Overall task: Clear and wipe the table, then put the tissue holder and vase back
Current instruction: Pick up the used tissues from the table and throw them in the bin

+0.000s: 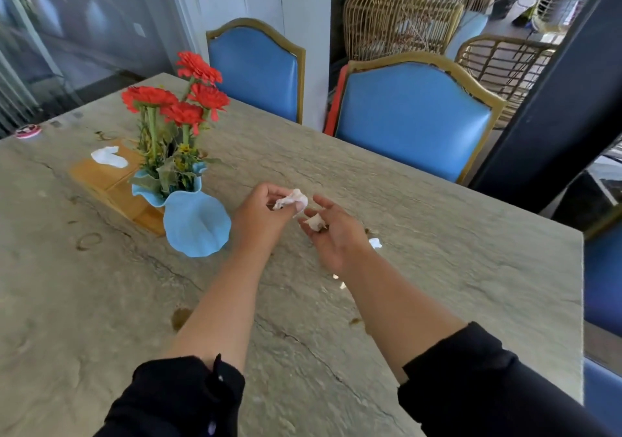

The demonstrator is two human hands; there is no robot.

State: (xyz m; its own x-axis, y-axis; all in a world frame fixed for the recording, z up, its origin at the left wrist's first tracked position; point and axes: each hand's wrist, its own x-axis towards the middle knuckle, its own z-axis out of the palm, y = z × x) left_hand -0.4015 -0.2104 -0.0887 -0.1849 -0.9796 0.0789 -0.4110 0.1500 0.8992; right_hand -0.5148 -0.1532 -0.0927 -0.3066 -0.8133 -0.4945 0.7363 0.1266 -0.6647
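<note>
Black sleeves (175, 399) frame the view, and bare forearms reach over the worktop (437, 268) toward the vase (195, 223). Just right of the vase, the left hand (266, 207) pinches a crumpled white tissue scrap (292, 199) between thumb and curled fingers. Beside it the right hand (336, 234) lies palm up, fingers loosely spread, with a second small scrap (314, 223) resting on the fingers; whether they grip it cannot be told.

The step in hand looks like clearing: litter is being gathered before any wiping. A further white bit (374, 242) lies on the worktop just right of the right hand, so the next move likely calls for picking it up, then lifting the vase and holder away so the surface can be wiped.

The worktop is pale stone-like slab, rough, with dark cracks, ring marks left of the vase and a brown stain (180, 317) nearer the camera. The vase is matt blue with a wavy, ruffled rim and holds red flowers (188, 100) on green stems. Behind it, touching or nearly so, sits the tissue holder (111, 180), a flat wooden box with a white tissue (108, 157) poking out. Blue padded chairs (414, 117) with gold frames stand beyond the vase.
</note>
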